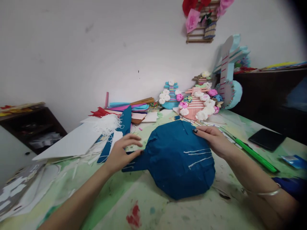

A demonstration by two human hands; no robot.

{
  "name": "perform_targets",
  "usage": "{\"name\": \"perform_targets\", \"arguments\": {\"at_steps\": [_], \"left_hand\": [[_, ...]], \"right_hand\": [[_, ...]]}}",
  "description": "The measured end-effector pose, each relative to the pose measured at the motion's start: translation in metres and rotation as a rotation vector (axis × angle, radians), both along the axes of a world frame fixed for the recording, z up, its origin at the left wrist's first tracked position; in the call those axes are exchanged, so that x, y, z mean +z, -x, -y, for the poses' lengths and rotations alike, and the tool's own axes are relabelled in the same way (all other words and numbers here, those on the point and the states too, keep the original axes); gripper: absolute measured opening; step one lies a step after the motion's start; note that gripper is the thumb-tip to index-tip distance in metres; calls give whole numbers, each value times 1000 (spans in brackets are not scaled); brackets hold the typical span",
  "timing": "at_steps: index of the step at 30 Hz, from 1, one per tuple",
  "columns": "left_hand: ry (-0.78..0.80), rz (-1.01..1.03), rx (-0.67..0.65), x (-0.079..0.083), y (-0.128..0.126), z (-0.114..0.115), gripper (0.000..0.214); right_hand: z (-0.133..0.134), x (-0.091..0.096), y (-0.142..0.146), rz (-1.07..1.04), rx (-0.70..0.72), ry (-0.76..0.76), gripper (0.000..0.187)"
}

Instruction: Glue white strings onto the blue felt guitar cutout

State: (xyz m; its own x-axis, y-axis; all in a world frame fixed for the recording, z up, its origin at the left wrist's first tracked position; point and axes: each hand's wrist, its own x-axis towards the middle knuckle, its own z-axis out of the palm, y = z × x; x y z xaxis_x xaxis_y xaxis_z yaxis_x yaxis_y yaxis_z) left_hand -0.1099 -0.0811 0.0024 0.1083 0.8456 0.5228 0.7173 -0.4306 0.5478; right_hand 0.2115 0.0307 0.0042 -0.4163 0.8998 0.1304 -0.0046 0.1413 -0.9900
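A large blue paper-covered rounded shape with thin white strips glued on it lies on the table in front of me. My left hand rests on its narrow left end, fingers stretched out and flat. At the upper right edge of the blue shape lies my right hand, fingers extended and pressing down on the paper. Neither hand grips anything.
White foam sheets and white strip scraps lie at left. Coloured paper sheets and stick-and-flower crafts stand at the back. A green stick, a black pad and a blue packet lie at right. Dark shelves flank the paint-stained table.
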Motion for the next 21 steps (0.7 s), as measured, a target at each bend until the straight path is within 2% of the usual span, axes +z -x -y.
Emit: {"name": "perform_targets", "arguments": {"at_steps": [3,4,5,7,9,11,13,14,17,19,21], "left_hand": [[-392,183,191,6,-2,12,10],[-452,257,227,7,-4,16,9],[-447,334,228,8,-7,18,7],[-247,532,120,6,-16,20,10],[120,799,-132,3,-27,18,26],[466,1065,-408,-1,-39,15,50],[656,1253,-577,-6,-47,12,64],[694,1317,-603,-8,-49,11,64],[662,1435,-489,-13,-53,11,50],[604,1459,-367,-15,-53,12,48],[562,1452,-279,-16,-53,12,55]], "right_hand": [[7,7,0,-54,-108,-136,26],[10,9,1,-66,-189,-230,25],[15,10,2,-56,-299,-343,25],[26,10,6,46,-572,-609,24],[38,6,14,245,-749,-922,20],[49,0,24,409,-674,-1279,20],[57,-8,35,477,-464,-1570,34],[59,-12,41,497,-363,-1663,39],[64,-23,56,602,-189,-1764,39],[67,-29,64,663,-170,-1774,35],[71,-33,70,688,-196,-1776,34]]}}
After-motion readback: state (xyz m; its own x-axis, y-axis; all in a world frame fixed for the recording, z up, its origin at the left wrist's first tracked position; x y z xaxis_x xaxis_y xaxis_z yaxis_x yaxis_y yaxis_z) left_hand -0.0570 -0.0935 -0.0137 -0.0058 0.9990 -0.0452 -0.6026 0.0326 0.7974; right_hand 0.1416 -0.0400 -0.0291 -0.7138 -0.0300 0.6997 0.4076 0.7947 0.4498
